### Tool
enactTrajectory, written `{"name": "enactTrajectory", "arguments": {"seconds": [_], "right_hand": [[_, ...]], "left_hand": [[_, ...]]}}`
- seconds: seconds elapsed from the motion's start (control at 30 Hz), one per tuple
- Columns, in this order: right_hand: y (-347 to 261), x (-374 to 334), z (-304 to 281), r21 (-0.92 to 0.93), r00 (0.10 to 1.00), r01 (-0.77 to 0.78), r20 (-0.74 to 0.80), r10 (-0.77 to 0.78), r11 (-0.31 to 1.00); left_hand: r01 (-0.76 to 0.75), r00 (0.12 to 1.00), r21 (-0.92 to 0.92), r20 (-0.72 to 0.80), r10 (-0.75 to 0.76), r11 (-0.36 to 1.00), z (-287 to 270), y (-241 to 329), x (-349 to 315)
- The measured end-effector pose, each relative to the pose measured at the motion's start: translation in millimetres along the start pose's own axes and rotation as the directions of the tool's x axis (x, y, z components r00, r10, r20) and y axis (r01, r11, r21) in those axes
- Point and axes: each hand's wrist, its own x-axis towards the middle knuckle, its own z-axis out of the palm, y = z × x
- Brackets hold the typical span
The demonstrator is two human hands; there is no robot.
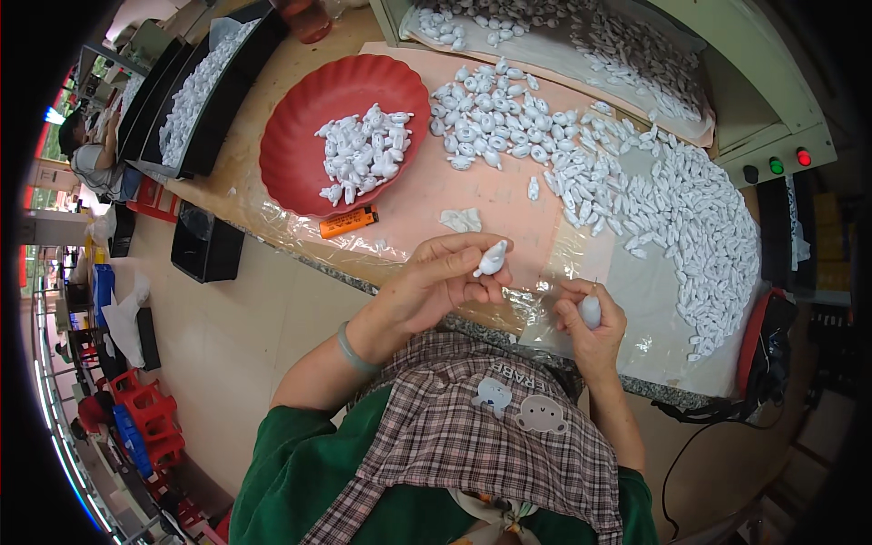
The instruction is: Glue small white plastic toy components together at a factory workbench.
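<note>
My left hand (445, 280) pinches a small white figurine (491, 259) between thumb and fingers above the table's front edge. To its right, my right hand (592, 329) is closed around a small, smooth white bottle-like tool (590, 312); a thin tip seems to stick out of its top, too fine to make out fully. The two hands are apart. Beyond my left hand stands a red fluted bowl (283, 136) with a heap of white figurines (365, 150) in it. Loose white rounded pieces (495, 113) lie right of the bowl, and many slim white pieces (690, 218) spread across the right side.
An orange cylinder (349, 222), perhaps a lighter, lies by the bowl, near a crumpled whitish scrap (460, 220). At the back, a pale metal housing (772, 136) with coloured buttons shelters more pieces. Black bins (207, 243) stand at left; another person (91, 159) sits farther off.
</note>
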Motion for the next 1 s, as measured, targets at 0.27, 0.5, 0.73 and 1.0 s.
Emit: {"name": "enactTrajectory", "arguments": {"seconds": [0.27,0.5,0.73,1.0], "right_hand": [[7.5,-2.6,-10.0,-0.016,0.999,-0.002,-0.032,0.001,1.0],[4.5,-2.0,-9.2,-0.04,0.999,0.012,-0.031,-0.014,0.999],[3.9,-3.1,-8.0,-0.07,0.998,0.025,-0.047,-0.029,0.997],[5.4,-1.8,-8.7,-0.085,0.999,0.003,-0.043,-0.007,0.996]], "left_hand": [[-0.087,0.555,0.995,0.082,0.828,-0.04,-23.6,87.1,-3.9],[-0.193,0.67,0.852,0.477,0.569,-0.487,-0.2,38.3,47.9],[-0.116,0.669,0.816,0.486,0.562,-0.567,-17.8,36.4,96.3],[-0.166,0.744,0.705,0.548,0.382,-0.689,-23.5,38.7,108.1]]}}
